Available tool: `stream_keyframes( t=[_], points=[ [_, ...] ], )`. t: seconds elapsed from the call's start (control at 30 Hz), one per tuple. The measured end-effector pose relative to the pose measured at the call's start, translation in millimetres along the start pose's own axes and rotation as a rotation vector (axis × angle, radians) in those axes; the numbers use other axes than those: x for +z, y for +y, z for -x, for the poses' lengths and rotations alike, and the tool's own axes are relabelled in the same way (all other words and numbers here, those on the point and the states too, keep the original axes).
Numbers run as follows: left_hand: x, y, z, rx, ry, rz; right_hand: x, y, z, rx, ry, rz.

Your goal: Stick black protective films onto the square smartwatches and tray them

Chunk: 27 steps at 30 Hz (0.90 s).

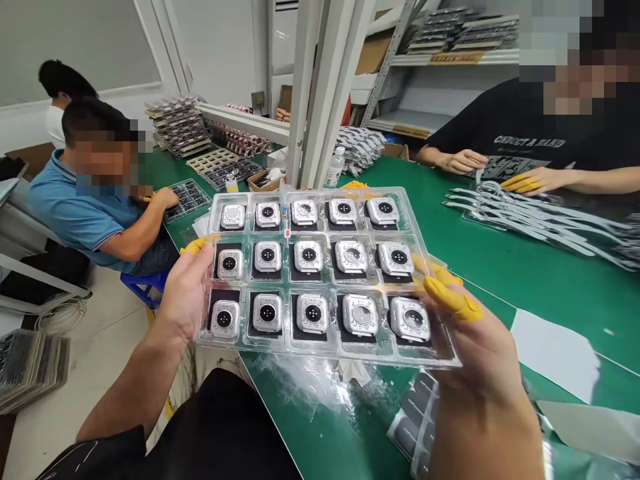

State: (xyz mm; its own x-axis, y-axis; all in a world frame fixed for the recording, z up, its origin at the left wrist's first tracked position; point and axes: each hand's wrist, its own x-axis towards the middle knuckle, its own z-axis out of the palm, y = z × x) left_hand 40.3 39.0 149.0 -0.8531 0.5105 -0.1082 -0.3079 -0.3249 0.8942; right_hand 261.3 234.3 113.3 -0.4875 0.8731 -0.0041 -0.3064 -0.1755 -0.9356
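The left hand [186, 293] and right hand [475, 353], fingers [453, 300] closed in yellow finger cots [450, 297], grip a clear plastic tray [280, 350] above the green worktop [560, 280], its pockets keeping 15 silver smartwatch cases [309, 256] apart.

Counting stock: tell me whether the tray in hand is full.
Full: every pocket of the clear plastic tray holds a silver watch case, three rows of five.

White capitals across the black T-shirt [529, 141] of the co-worker on the right seem to read "CHOUCT A BAND", though the letters are uncertain. Print on the yellow shelf label [456, 58] and the bottle [335, 170] is too small to read, as is any on the watch cases [267, 313] in the tray [320, 197].
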Motion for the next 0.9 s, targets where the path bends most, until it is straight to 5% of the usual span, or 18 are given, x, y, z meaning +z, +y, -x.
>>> stream_keyframes(
  t=[0.57,0.9],
  points=[
    [8.5,8.0,7.4,-0.037,0.014,0.024,1.1,-18.8,10.8,-0.005,-0.022,0.054],
    [3.3,-4.4,4.1,-0.05,-0.067,-0.004,-5.3,-12.7,2.3,0.109,0.259,0.144]
  ],
)
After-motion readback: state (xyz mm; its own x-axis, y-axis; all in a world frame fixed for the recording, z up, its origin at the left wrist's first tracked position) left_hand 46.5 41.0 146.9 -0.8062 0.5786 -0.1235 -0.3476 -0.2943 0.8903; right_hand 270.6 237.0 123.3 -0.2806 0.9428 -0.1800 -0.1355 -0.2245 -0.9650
